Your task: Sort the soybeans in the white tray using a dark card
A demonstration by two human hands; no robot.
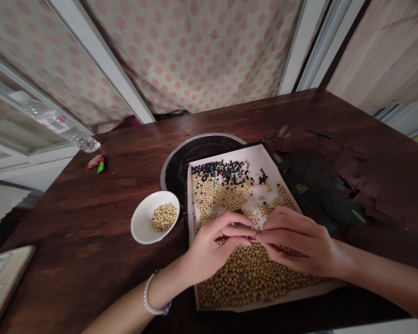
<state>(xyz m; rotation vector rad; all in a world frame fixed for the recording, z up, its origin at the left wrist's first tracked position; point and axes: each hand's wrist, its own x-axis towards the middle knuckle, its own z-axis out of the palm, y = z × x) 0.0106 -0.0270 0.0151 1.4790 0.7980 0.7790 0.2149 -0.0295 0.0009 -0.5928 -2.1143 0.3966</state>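
Observation:
Over a shallow white-lined tray (191, 222), my left hand (218, 243) and my right hand (297, 239) meet, fingertips pinched together. Whatever lies between the fingertips is too small to make out. Large tan beads (244, 276) fill the tray's near part. Smaller pale beads (219, 192) lie farther back, beside black and coloured beads (226, 170) at the far edge. Left of the tray stands a white bowl (141, 222) with pale beads inside. A beaded bracelet circles my left wrist.
A round black tray (181, 155) sits partly under the bead tray. Dark green and maroon scraps (344, 185) cover the table's right side. At left are a plastic bottle (59, 123), a small colourful wrapper (95, 161) and a phone (9, 278).

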